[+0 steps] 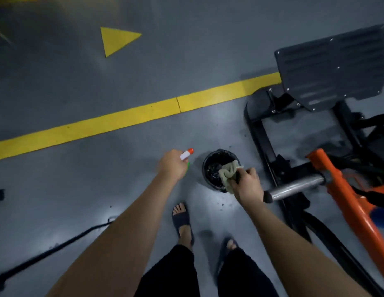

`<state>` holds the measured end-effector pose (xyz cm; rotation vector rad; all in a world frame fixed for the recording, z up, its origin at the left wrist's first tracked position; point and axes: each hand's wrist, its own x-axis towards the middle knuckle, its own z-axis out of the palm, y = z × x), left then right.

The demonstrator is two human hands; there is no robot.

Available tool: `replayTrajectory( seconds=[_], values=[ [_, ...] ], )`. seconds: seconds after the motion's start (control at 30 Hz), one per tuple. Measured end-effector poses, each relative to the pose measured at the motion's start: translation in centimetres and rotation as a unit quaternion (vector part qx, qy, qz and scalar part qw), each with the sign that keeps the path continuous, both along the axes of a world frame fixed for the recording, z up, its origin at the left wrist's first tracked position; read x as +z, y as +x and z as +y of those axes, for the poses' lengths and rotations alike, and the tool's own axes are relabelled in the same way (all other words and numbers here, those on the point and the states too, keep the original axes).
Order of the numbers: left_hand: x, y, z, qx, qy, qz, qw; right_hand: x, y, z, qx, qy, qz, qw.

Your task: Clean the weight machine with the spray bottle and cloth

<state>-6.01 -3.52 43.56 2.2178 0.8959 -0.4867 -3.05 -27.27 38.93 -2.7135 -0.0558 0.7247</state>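
My left hand (172,166) grips the spray bottle (186,154); only its white head with an orange tip and a sliver of green body show past my fingers. My right hand (246,185) holds a crumpled beige cloth (228,173) together with a dark object, above a small black bin. The weight machine stands at the right: a black ribbed footplate (332,65), a black floor frame (261,133), an orange arm (341,189) and a chrome bar (294,187) whose end lies just right of my right hand.
A small black bin (210,168) lined with a dark bag stands on the grey floor between my hands. A yellow line (122,118) and yellow triangle (116,39) mark the floor. A black cable (47,251) runs at lower left. My sandalled feet (182,221) are below.
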Motion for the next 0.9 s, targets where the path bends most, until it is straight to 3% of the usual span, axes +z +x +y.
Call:
replayTrajectory(
  seconds=[0.23, 0.43, 0.63, 0.9],
  values=[
    [-14.5, 4.2, 1.5, 0.029, -0.043, 0.065, 0.997, -12.7, 4.4, 2.6, -0.093, 0.001, 0.093, 0.991],
    [-31.0, 5.2, 0.0, 0.076, -0.038, 0.095, 0.992, -25.8, 6.4, 2.6, -0.163, 0.047, 0.061, 0.984],
    [-46.5, 4.0, -2.4, 0.11, -0.073, 0.104, 0.986, -37.5, 5.2, 1.0, -0.108, 0.065, 0.066, 0.99],
    [-57.2, 1.4, -4.1, -0.035, -0.093, 0.143, 0.985, -44.9, 3.4, 1.2, -0.062, 0.063, 0.087, 0.992]
  ],
)
